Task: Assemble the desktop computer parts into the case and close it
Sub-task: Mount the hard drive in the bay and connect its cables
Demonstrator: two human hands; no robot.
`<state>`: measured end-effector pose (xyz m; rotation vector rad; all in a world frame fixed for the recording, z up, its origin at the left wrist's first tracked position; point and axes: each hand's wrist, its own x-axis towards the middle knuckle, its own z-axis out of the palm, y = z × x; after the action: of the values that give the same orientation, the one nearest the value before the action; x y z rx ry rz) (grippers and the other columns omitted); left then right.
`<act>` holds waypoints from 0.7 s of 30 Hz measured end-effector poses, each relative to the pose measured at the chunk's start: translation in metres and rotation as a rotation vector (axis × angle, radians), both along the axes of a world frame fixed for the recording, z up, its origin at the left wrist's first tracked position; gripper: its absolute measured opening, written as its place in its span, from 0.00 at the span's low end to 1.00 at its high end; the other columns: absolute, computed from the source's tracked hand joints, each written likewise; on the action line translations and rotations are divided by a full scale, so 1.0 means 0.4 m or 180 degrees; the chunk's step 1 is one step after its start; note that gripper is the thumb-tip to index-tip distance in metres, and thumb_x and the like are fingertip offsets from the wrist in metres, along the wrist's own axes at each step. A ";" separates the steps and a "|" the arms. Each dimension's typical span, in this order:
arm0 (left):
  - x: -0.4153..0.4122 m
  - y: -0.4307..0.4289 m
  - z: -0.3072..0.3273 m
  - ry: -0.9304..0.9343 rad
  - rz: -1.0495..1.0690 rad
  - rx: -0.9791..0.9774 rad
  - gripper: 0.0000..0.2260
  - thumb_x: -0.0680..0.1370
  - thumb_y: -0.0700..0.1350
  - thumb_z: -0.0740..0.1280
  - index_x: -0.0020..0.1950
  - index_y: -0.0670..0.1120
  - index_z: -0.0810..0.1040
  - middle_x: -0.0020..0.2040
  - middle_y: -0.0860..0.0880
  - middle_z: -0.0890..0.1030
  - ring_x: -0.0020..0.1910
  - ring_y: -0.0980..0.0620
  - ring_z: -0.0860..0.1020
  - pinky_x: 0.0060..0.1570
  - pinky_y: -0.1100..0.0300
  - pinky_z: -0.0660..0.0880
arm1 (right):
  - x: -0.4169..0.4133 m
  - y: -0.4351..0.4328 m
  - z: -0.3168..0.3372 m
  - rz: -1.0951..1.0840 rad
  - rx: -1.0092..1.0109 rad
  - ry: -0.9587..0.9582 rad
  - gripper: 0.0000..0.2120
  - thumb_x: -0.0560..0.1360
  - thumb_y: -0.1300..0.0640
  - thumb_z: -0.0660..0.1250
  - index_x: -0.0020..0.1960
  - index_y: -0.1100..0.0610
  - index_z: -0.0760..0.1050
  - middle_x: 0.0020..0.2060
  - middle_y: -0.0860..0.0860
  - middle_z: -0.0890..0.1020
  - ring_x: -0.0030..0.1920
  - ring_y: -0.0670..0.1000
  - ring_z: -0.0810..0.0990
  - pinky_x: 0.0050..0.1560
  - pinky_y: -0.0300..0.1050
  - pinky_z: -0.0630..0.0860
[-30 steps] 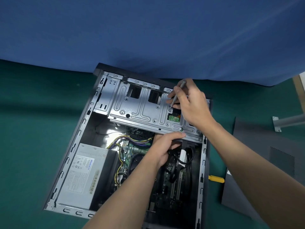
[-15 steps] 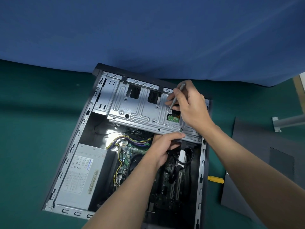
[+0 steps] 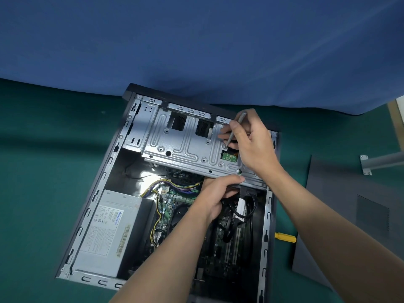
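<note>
At the far end of the case (image 3: 98, 186), the right hand (image 3: 251, 145) pinches a screwdriver (image 3: 235, 130) onto a cage (image 3: 175, 147) screw (image 3: 225, 147), while the left hand (image 3: 216, 193) grips the cage's edge, likely steadying it.

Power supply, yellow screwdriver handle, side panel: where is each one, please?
Power supply (image 3: 105, 232): head view, on its white label.
Yellow screwdriver handle (image 3: 286, 237): head view, middle of the handle.
Side panel (image 3: 336, 184): head view, bare grey face left of its vent.
</note>
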<state>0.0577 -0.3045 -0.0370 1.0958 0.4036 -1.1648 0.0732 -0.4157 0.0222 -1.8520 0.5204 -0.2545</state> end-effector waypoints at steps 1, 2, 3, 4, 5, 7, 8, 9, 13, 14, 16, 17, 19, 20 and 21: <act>0.000 0.000 0.001 -0.0007 0.0003 0.0011 0.14 0.70 0.36 0.73 0.56 0.38 0.81 0.46 0.47 0.85 0.42 0.58 0.83 0.37 0.68 0.76 | -0.003 0.002 -0.002 -0.0024 0.0074 -0.0030 0.05 0.81 0.57 0.59 0.48 0.50 0.66 0.41 0.51 0.85 0.42 0.50 0.85 0.47 0.58 0.81; -0.001 -0.001 0.001 -0.0014 0.0010 0.0024 0.15 0.70 0.36 0.73 0.56 0.38 0.81 0.47 0.47 0.85 0.42 0.58 0.83 0.37 0.68 0.76 | -0.006 0.005 -0.003 -0.0046 0.0125 -0.0058 0.05 0.81 0.58 0.60 0.48 0.49 0.66 0.41 0.51 0.85 0.43 0.50 0.85 0.47 0.57 0.81; -0.001 -0.001 0.002 -0.0024 0.0013 0.0035 0.15 0.70 0.36 0.73 0.57 0.38 0.81 0.47 0.47 0.85 0.43 0.57 0.83 0.37 0.67 0.76 | -0.009 0.007 -0.004 -0.0067 0.0164 -0.0086 0.06 0.81 0.58 0.60 0.48 0.48 0.66 0.42 0.51 0.85 0.44 0.50 0.85 0.47 0.55 0.82; -0.002 -0.002 0.003 -0.0032 0.0019 0.0040 0.16 0.70 0.36 0.73 0.57 0.38 0.81 0.48 0.46 0.85 0.44 0.57 0.83 0.37 0.67 0.76 | -0.010 0.009 -0.004 -0.0089 0.0195 -0.0112 0.07 0.81 0.58 0.60 0.48 0.46 0.66 0.42 0.51 0.85 0.44 0.49 0.85 0.47 0.54 0.82; -0.001 -0.002 0.004 -0.0035 0.0033 0.0040 0.17 0.70 0.36 0.73 0.58 0.38 0.80 0.48 0.46 0.85 0.44 0.56 0.83 0.37 0.67 0.76 | -0.010 0.011 -0.004 -0.0111 0.0217 -0.0138 0.08 0.81 0.58 0.60 0.48 0.46 0.66 0.42 0.51 0.85 0.44 0.50 0.85 0.46 0.53 0.82; -0.001 -0.001 0.005 -0.0038 0.0051 0.0042 0.17 0.70 0.36 0.73 0.59 0.37 0.80 0.49 0.46 0.85 0.44 0.56 0.83 0.36 0.68 0.76 | -0.009 0.015 -0.006 -0.0145 0.0249 -0.0186 0.09 0.81 0.59 0.60 0.48 0.45 0.66 0.41 0.51 0.84 0.44 0.50 0.85 0.46 0.52 0.82; -0.001 -0.002 0.006 -0.0042 0.0051 0.0044 0.18 0.70 0.36 0.73 0.59 0.37 0.80 0.50 0.45 0.85 0.44 0.56 0.82 0.36 0.68 0.76 | -0.008 0.017 -0.007 -0.0155 0.0254 -0.0199 0.09 0.81 0.59 0.60 0.48 0.45 0.66 0.41 0.51 0.84 0.44 0.50 0.85 0.46 0.51 0.82; -0.001 -0.002 0.006 -0.0049 0.0052 0.0047 0.18 0.70 0.36 0.73 0.59 0.37 0.80 0.50 0.45 0.85 0.45 0.55 0.82 0.36 0.68 0.76 | -0.007 0.018 -0.008 -0.0159 0.0247 -0.0201 0.09 0.81 0.59 0.60 0.48 0.45 0.66 0.41 0.51 0.84 0.44 0.50 0.85 0.45 0.51 0.82; -0.002 -0.003 0.006 -0.0050 0.0084 0.0034 0.18 0.70 0.35 0.72 0.60 0.37 0.79 0.53 0.43 0.84 0.49 0.52 0.82 0.40 0.65 0.77 | -0.002 0.016 -0.010 -0.0165 0.0203 -0.0198 0.07 0.81 0.58 0.59 0.48 0.47 0.66 0.40 0.50 0.85 0.43 0.49 0.85 0.43 0.46 0.82; -0.002 -0.003 0.007 -0.0050 0.0084 0.0029 0.18 0.70 0.35 0.72 0.60 0.37 0.79 0.53 0.43 0.84 0.49 0.51 0.82 0.42 0.64 0.77 | -0.002 0.016 -0.010 -0.0169 0.0201 -0.0206 0.07 0.81 0.58 0.60 0.48 0.47 0.66 0.39 0.49 0.85 0.43 0.49 0.85 0.43 0.45 0.81; -0.003 -0.003 0.008 -0.0066 0.0083 0.0024 0.18 0.70 0.35 0.72 0.60 0.37 0.79 0.53 0.43 0.84 0.51 0.50 0.82 0.42 0.64 0.76 | -0.002 0.015 -0.010 -0.0160 0.0175 -0.0216 0.07 0.81 0.58 0.60 0.48 0.47 0.66 0.39 0.49 0.84 0.43 0.48 0.85 0.43 0.45 0.81; -0.003 -0.003 0.008 -0.0068 0.0100 0.0014 0.18 0.70 0.35 0.72 0.60 0.37 0.79 0.54 0.42 0.84 0.51 0.50 0.82 0.42 0.64 0.76 | -0.003 0.014 -0.011 -0.0142 0.0135 -0.0210 0.07 0.81 0.58 0.60 0.48 0.47 0.66 0.39 0.49 0.84 0.43 0.48 0.85 0.43 0.45 0.81; -0.004 -0.003 0.008 -0.0075 0.0115 0.0003 0.18 0.70 0.34 0.72 0.60 0.37 0.79 0.53 0.43 0.84 0.51 0.50 0.82 0.42 0.64 0.76 | -0.004 0.014 -0.011 -0.0091 0.0004 -0.0182 0.08 0.81 0.58 0.59 0.48 0.46 0.65 0.40 0.49 0.84 0.43 0.47 0.85 0.44 0.48 0.82; -0.003 -0.003 0.009 -0.0079 0.0112 0.0003 0.18 0.70 0.34 0.72 0.60 0.37 0.79 0.53 0.43 0.84 0.50 0.51 0.82 0.41 0.64 0.76 | -0.004 0.014 -0.011 -0.0077 -0.0032 -0.0175 0.08 0.81 0.58 0.59 0.47 0.45 0.65 0.40 0.49 0.84 0.43 0.47 0.85 0.45 0.50 0.82; -0.004 -0.003 0.009 -0.0073 0.0111 0.0002 0.18 0.70 0.34 0.72 0.60 0.37 0.79 0.53 0.43 0.84 0.49 0.51 0.82 0.41 0.64 0.76 | -0.005 0.013 -0.012 -0.0074 -0.0029 -0.0173 0.08 0.81 0.58 0.59 0.47 0.45 0.65 0.40 0.50 0.84 0.43 0.48 0.85 0.46 0.52 0.82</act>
<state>0.0561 -0.3055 -0.0334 1.0976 0.4038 -1.1204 0.0714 -0.4106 0.0175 -1.8434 0.5044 -0.3224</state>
